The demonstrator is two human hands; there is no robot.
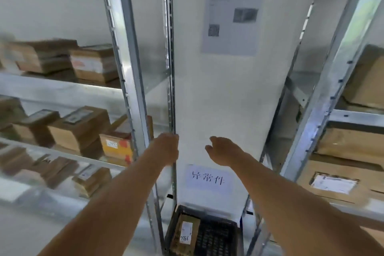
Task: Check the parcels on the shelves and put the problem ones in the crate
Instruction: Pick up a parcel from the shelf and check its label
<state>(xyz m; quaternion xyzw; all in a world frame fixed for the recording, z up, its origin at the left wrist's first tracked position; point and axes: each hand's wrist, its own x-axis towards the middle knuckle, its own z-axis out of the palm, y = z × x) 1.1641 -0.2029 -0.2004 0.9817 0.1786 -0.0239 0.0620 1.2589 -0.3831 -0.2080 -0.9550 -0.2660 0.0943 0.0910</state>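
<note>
Already one parcel (184,233) lies in the crate (218,237), which sits on the floor below both hands, between the two shelf units. The parcel is a flat brown carton, lying against the crate's left wall, with a white label on top and "7786" handwritten on it. The crate is black, with a lattice floor; the part to the right of the parcel is bare.

Judgement: one problem item is binned, and many remain to check. Brown parcels on the left shelves (83,124) stand to the left of the left hand, on several levels. Larger cartons on the right shelves (349,145) lie to the right of the right hand. All are blurred, so defects cannot be read.

Left hand (166,148): raised, at the steel upright (172,89); whether it grips the post, I cannot tell. Right hand (222,150): raised, just beside the left, fingers loose, holding nothing.

Below the hands, on the wall, a paper sign (208,178) with printed characters. Above them, a larger notice (232,10).
</note>
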